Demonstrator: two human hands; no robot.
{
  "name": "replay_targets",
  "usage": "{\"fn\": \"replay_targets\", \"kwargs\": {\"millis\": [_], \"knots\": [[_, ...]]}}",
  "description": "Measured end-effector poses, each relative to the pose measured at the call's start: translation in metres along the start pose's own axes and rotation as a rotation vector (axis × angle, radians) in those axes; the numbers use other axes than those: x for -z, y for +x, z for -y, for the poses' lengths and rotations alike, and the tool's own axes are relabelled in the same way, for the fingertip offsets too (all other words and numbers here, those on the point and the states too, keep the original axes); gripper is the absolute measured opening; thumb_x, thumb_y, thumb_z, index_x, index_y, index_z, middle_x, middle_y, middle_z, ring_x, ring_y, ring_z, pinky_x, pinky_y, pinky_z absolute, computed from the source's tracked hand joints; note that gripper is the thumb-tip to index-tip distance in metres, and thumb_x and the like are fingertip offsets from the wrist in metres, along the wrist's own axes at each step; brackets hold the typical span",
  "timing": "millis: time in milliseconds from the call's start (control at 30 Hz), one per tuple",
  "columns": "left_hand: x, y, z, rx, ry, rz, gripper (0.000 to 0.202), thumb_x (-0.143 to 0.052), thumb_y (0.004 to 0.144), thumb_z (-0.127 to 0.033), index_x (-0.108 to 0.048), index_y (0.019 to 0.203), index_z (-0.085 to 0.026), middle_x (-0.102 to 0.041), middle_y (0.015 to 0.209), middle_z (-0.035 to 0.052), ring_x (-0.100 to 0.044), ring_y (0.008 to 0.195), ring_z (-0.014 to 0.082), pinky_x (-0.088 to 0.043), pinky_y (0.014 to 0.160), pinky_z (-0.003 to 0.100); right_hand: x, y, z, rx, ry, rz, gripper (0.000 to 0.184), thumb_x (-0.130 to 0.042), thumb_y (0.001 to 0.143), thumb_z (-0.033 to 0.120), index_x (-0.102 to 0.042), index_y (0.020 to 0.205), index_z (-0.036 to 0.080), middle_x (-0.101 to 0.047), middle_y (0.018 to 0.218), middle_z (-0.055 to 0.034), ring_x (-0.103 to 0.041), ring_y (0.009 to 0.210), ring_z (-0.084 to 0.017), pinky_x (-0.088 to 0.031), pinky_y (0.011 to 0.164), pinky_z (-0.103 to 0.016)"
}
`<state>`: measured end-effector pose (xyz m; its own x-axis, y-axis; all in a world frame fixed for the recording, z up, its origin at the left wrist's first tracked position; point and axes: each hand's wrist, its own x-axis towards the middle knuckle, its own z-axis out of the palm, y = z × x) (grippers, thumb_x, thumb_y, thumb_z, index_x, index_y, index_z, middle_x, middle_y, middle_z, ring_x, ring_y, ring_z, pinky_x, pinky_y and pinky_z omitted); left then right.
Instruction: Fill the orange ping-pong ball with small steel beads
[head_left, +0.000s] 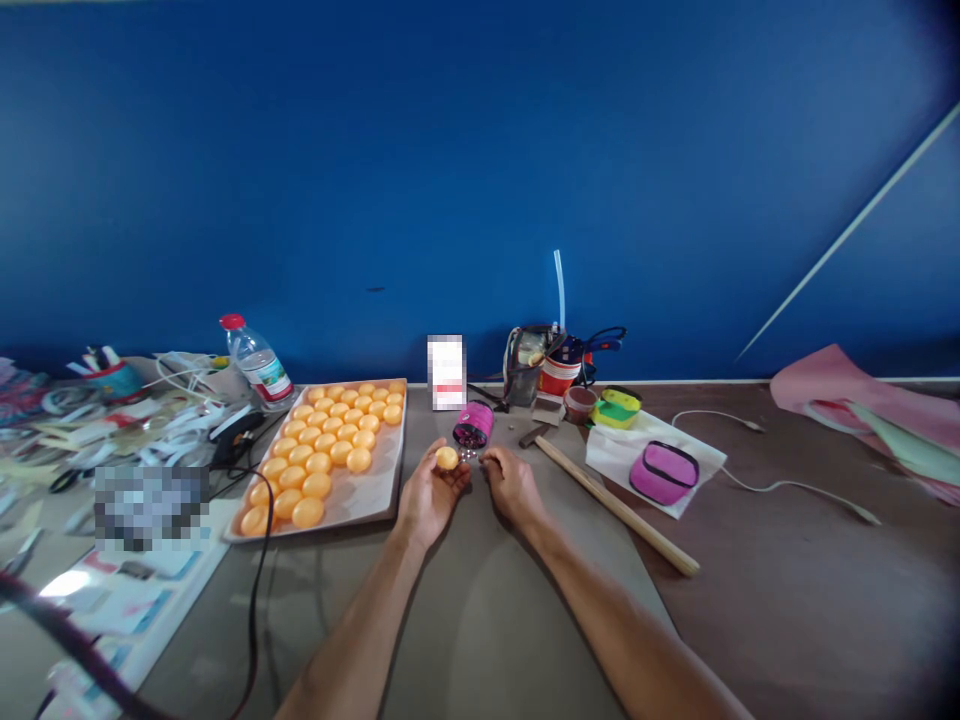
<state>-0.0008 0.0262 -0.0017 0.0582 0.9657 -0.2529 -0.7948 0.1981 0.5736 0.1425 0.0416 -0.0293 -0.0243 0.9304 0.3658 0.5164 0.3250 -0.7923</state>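
1. Head view: the left hand (436, 492) grips one orange ball (447, 458) between thumb and fingers, above the grey work mat (450, 620).
2. The right hand (513, 487) is near it, fingers curled and tips drawn in; whether they pinch anything I cannot tell.
3. Small shiny pieces (468, 455) lie between the hands, at the mouth of a tipped magenta pouch (474, 424). Their exact form is too small to read.
4. The tray (381, 490) of further orange balls (317, 486) stands to the left, its right portion bare.
5. A hammer (616, 506) lies to the right, apart from the right hand.
6. Assessment: the held ball looks light and smooth, so a steady, gentle grip should serve better than a squeeze.
7. Recommended: pick up pieces singly by fingertip, and keep both wrists low, lest the loose pieces scatter.
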Motion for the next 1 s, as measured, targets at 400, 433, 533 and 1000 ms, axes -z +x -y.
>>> {"fn": "replay_targets", "kwargs": {"millis": [400, 433, 533, 1000], "knots": [[0.004, -0.002, -0.001, 0.000, 0.075, 0.062, 0.039, -0.070, 0.073, -0.025, -0.054, 0.108, -0.022, -0.066, 0.084, 0.0029, -0.063, 0.067, 0.0142, -0.051, 0.063, 0.027, -0.003, 0.008, 0.010, -0.322, 0.707, -0.053, 0.024, -0.062, 0.067, 0.041, -0.056, 0.070, 0.018, -0.044, 0.046, 0.0069, -0.038, 0.041, -0.008, -0.029, 0.041, -0.021], [0.004, -0.002, -0.001, 0.000, 0.080, 0.065, 0.039, -0.070, 0.072, -0.025, -0.055, 0.108, -0.022, -0.066, 0.085, 0.0027, -0.063, 0.067, 0.0138, -0.051, 0.063, 0.027, -0.002, 0.008, 0.012, -0.337, 0.773, -0.031, 0.024, -0.062, 0.067, 0.041, -0.057, 0.070, 0.018, -0.046, 0.047, 0.0063, -0.039, 0.042, -0.008, -0.030, 0.042, -0.021], [0.005, -0.001, -0.001, 0.004, 0.089, 0.068, 0.039, -0.072, 0.071, -0.024, -0.056, 0.107, -0.021, -0.067, 0.086, 0.0032, -0.064, 0.070, 0.0138, -0.051, 0.065, 0.026, -0.002, 0.006, 0.016, -0.360, 0.918, 0.034, 0.024, -0.066, 0.064, 0.036, -0.060, 0.076, 0.017, -0.057, 0.059, 0.0031, -0.046, 0.047, -0.008, -0.035, 0.048, -0.022], [0.000, -0.004, 0.005, 0.014, 0.219, 0.071, 0.033, -0.072, 0.070, -0.039, -0.063, 0.085, -0.012, -0.066, 0.073, 0.0043, -0.060, 0.060, 0.0126, -0.048, 0.058, 0.024, 0.000, 0.002, 0.024, -0.330, 0.790, 0.089, 0.014, -0.063, 0.063, 0.029, -0.060, 0.071, 0.018, -0.052, 0.061, 0.0044, -0.041, 0.053, -0.008, -0.034, 0.054, -0.022]]}}
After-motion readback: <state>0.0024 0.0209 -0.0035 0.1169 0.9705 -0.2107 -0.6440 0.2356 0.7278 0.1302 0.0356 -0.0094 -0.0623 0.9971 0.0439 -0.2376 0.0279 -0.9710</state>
